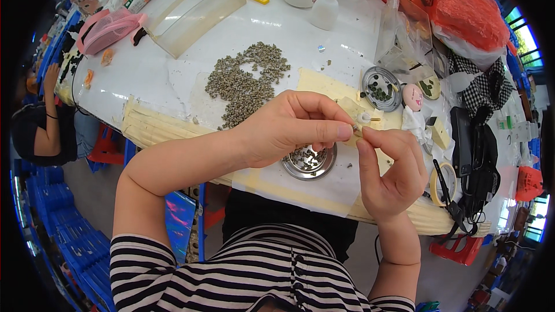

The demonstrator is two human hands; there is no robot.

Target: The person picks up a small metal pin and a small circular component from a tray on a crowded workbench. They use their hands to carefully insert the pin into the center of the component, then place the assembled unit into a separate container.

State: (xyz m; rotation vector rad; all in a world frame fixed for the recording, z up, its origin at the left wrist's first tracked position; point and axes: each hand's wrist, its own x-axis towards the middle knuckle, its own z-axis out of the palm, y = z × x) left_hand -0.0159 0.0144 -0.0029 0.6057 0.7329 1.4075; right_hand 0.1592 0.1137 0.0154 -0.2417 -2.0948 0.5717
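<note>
My left hand (pixel 296 120) and my right hand (pixel 396 167) meet over the near part of the table, fingertips almost touching. Both are closed in a pinch around a tiny dark piece (pixel 356 131), mostly covered by the fingers and too small to name. Partly beneath my left hand stands a round metal dish (pixel 330 167) with small dark-grey parts in it. Just beyond the fingertips lies a small whitish item (pixel 364 118) with a brass-coloured tip. A loose heap of small grey-brown parts (pixel 245 84) spreads out farther off, left of centre.
A clear round dish (pixel 399 99) and a yellowish one (pixel 435 93) hold dark green pieces. To the right are a tape roll (pixel 435 188) and a black bag (pixel 462 138). A squeeze bottle (pixel 325 11), a plastic tray (pixel 222 3) and red bags (pixel 465 11) stand behind. Another person (pixel 49 130) sits left.
</note>
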